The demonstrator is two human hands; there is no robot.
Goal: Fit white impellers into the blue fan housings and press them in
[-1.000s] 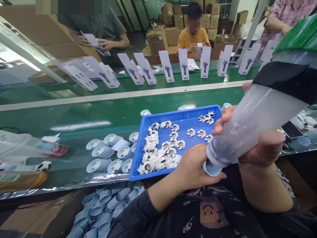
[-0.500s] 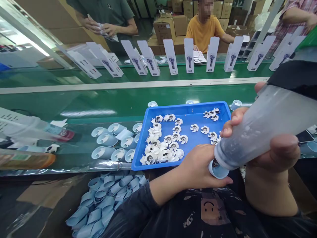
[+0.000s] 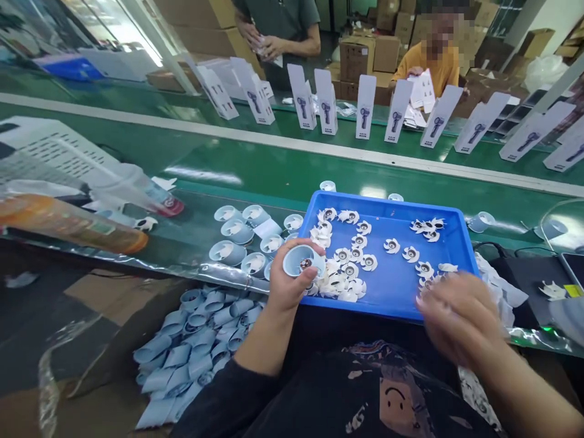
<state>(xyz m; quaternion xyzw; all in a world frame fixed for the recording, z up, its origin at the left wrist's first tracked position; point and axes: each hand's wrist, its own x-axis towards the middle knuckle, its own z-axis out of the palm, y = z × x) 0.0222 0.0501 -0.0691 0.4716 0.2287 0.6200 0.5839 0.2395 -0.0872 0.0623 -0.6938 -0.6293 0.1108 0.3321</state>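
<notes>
Close against the body, the left hand [image 3: 285, 286] is clamping fingers and thumb around a pale-blue fan housing [image 3: 302, 260], holding it just above the near-left corner of the blue tray [image 3: 396, 289], its open mouth tilting up toward the camera and a small dark part showing in its well; gripping the outer wall is serving it best, I judge, with the thumb staying off the rim so the mouth is not being covered or squeezed oval, and with the well facing the eye so seating can be checked. To its right, the right hand [image 3: 456, 319] is hovering blurred over the tray's near edge, fingers loosely apart and, as far as the blur allows, holding nothing; slowing before pinching is probably helping, taking one piece by the hub and not the thin blades. Just beyond the left hand's fingertips, white impellers [image 3: 351, 271] are lying heaped and tangling; left of that hand, loose housings [image 3: 237, 234] are resting on the bench, with more in a box [image 3: 201, 340] below it. Farther out, the green conveyor belt [image 3: 274, 170] is carrying upright white cartons [image 3: 365, 106]; past it, two co-workers [image 3: 278, 24] are handling cartons.
</notes>
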